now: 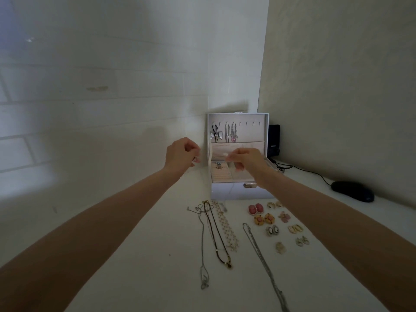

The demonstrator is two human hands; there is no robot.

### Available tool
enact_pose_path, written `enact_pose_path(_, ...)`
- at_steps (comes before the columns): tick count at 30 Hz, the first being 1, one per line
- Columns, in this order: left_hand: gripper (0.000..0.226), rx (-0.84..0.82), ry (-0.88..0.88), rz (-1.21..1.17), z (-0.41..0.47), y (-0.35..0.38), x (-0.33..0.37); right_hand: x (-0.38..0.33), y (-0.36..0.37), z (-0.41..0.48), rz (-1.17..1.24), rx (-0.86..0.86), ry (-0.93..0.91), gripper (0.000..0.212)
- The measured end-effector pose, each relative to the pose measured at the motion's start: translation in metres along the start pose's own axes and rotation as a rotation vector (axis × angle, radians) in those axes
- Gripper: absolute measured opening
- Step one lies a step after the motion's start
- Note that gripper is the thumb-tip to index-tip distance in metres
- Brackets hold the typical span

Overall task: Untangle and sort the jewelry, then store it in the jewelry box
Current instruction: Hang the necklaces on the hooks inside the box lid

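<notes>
A white jewelry box (236, 192) stands open, and several necklaces (227, 132) hang from hooks in its upright lid. My left hand (181, 155) is raised just left of the box with its fingers curled, pinching a small silvery piece. My right hand (246, 160) is in front of the box tray and pinches at the fingertips too. A chain between them is too thin to make out. On the table lie a silver chain (203, 244), a dark cord necklace (216, 235), a beaded necklace (227, 228) and a longer silver chain (263, 261). Pairs of earrings (263, 219) sit at the right.
A black mouse (352, 191) with its cable lies on the table at the right. A black device (274, 138) stands behind the box by the corner wall. White walls rise close behind the box and to its right. The white table (139, 255) extends to the left.
</notes>
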State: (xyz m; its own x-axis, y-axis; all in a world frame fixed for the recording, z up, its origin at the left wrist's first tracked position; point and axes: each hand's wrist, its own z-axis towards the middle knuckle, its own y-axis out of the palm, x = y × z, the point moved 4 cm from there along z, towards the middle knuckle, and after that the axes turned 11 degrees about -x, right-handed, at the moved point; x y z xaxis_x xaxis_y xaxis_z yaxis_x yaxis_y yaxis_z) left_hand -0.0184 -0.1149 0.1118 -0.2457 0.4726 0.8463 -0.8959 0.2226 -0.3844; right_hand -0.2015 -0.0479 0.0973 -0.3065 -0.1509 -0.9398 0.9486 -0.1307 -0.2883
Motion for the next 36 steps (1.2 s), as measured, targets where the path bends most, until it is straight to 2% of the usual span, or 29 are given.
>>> enact_pose_path(3,0.012,0.010,-0.004,-0.174,0.000,-0.002,0.006,0.001,-0.001,0.001,-0.023,0.020,-0.010,0.007)
enact_pose_path(6,0.010,-0.105,0.007,-0.212,-0.002,0.004,0.010,0.002,-0.004,0.001,-0.009,0.072,-0.003,0.010)
enact_pose_path(12,0.013,-0.276,0.013,-0.183,-0.008,0.015,0.020,0.004,0.012,-0.001,-0.018,-0.113,0.022,0.014)
enact_pose_path(15,0.019,-0.356,-0.024,-0.227,-0.009,0.020,0.021,0.001,0.022,-0.004,0.134,-0.178,0.034,0.015)
enact_pose_path(17,0.019,-0.379,-0.046,-0.261,-0.010,0.021,0.019,-0.001,0.029,-0.006,0.273,-0.298,0.055,0.022)
enact_pose_path(20,0.019,-0.403,-0.070,-0.299,-0.011,0.021,0.016,-0.004,0.032,-0.009,0.256,-0.394,0.054,0.031)
enact_pose_path(24,0.018,-0.457,-0.092,-0.301,-0.012,0.021,0.013,-0.002,0.024,-0.006,0.217,-0.229,0.019,0.027)
enact_pose_path(29,0.011,-0.516,-0.102,-0.345,-0.013,0.026,0.008,-0.003,0.015,-0.001,0.225,-0.114,-0.026,0.030)
enact_pose_path(32,0.018,-0.590,-0.114,-0.327,-0.016,0.027,0.002,-0.007,0.008,0.000,0.233,-0.029,-0.046,0.030)
enact_pose_path(36,0.026,-0.699,-0.102,-0.287,-0.020,0.030,-0.005,-0.012,0.001,0.003,0.238,-0.007,-0.050,0.032)
